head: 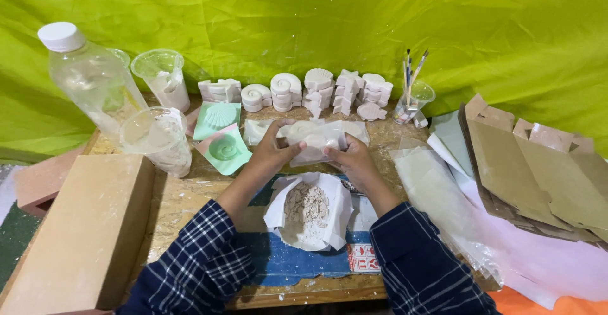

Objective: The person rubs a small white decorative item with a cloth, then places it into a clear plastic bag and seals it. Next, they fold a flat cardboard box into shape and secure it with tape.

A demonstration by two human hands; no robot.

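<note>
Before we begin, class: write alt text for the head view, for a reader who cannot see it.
Two hands, left and right, hold a white mould above an open bag of pale powder on a worktable. Behind stand a row of white shell casts, two green moulds, plastic cups, a bottle and brushes.

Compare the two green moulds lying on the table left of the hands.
The upper green mould shows a fan-shaped scallop shell with ribs; the lower green mould shows a coiled spiral shell. The upper one lies nearly square to the table edge, while the lower one is turned like a diamond and sits nearer the left hand. Both are flat, mint-green squares lying face up.
</note>
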